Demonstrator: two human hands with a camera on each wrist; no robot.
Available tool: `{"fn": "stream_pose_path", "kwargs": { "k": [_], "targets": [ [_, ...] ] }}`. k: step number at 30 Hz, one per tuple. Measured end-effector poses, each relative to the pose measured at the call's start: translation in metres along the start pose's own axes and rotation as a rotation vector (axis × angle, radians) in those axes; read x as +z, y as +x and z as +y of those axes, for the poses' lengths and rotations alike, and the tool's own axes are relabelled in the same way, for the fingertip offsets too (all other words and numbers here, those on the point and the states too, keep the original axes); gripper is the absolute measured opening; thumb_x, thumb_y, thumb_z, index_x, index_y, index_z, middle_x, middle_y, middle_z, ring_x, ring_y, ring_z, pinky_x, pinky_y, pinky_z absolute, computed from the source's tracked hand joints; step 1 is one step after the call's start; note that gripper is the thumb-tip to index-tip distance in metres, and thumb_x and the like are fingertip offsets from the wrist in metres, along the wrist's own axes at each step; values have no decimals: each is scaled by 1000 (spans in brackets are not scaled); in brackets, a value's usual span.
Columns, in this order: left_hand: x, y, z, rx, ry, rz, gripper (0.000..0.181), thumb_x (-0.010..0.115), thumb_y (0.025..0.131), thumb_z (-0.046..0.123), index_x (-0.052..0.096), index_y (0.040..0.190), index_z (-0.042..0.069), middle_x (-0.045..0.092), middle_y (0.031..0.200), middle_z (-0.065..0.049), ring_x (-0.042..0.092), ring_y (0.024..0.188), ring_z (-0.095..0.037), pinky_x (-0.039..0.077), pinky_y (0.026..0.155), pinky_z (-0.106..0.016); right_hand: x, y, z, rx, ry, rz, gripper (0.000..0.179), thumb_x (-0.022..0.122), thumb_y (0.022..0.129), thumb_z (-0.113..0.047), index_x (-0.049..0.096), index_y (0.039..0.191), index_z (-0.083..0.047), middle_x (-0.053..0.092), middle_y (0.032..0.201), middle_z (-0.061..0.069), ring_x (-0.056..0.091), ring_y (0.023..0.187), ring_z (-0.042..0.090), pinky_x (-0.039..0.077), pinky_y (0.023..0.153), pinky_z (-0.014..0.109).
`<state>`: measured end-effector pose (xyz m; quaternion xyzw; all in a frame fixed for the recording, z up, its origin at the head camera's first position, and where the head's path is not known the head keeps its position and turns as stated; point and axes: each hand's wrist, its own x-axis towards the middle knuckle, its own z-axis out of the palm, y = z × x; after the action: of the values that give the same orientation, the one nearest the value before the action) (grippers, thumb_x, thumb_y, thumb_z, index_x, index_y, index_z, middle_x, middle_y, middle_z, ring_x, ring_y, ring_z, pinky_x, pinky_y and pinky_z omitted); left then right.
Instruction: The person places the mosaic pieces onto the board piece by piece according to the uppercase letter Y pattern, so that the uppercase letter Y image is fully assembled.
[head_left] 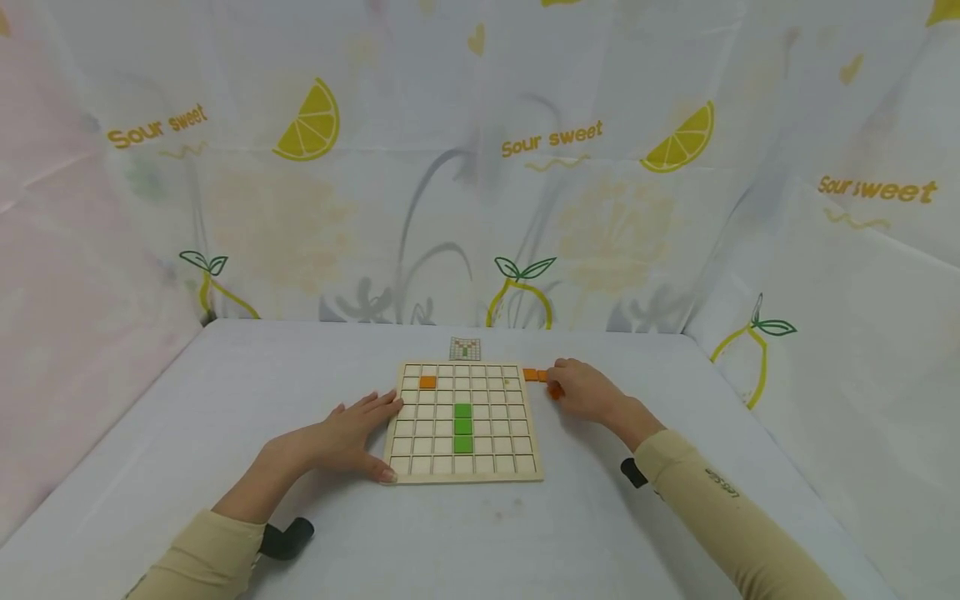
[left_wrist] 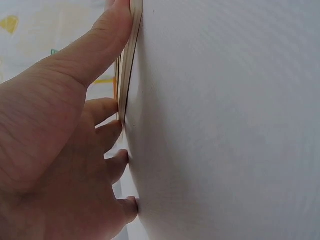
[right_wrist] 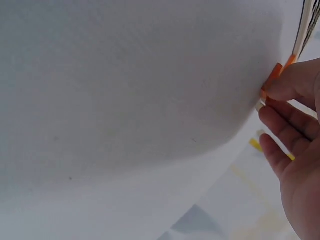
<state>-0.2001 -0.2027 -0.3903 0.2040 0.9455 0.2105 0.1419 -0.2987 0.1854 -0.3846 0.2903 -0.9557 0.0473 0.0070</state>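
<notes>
A square wooden grid board [head_left: 442, 480] lies on the table with one orange tile [head_left: 427, 382] in its upper left and three green tiles [head_left: 462, 427] in a column. My left hand [head_left: 341, 440] rests against the board's left side, fingers spread and thumb at the near corner. In the left wrist view, that thumb lies along the board's edge [left_wrist: 131, 50]. Beyond the board's upper right, my right hand [head_left: 588, 392] pinches an orange tile [right_wrist: 272, 76] between thumb and fingers. Loose orange tiles [head_left: 530, 375] lie beside that hand, some partly hidden by it.
A small card [head_left: 465, 348] with a printed grid pattern lies just behind the board. The white table [head_left: 480, 542] meets a patterned cloth backdrop [head_left: 420, 208] at its back edge, and the cloth also rises at both sides.
</notes>
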Motion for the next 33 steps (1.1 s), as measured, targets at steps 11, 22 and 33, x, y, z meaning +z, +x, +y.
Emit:
{"fn": "stream_pose_path", "kwargs": {
  "k": [11,22,33],
  "targets": [
    [-1,1,0,-7,2,-6,114,81,71,59,27,157,7,18,166,-16,12,153,-45,8,115,-75,-2,-5,-1,24,16,-22,17,65,86,-1,65,100,-11,56,93,0,50,83,17,50,82,35],
    [1,1,-3,-2,-6,-4,114,81,71,59,27,157,7,18,167,-15,11,153,-45,8,115,-75,-1,-4,-3,18,15,-3,12,63,90,-1,65,91,-12,55,87,-1,49,80,16,47,76,32],
    [1,0,-2,5,-10,2,114,81,71,60,28,157,7,19,166,-16,12,153,-45,8,114,-75,2,-4,-2,12,8,7,12,64,89,0,66,94,-11,56,87,1,49,78,16,48,76,32]
  ]
}}
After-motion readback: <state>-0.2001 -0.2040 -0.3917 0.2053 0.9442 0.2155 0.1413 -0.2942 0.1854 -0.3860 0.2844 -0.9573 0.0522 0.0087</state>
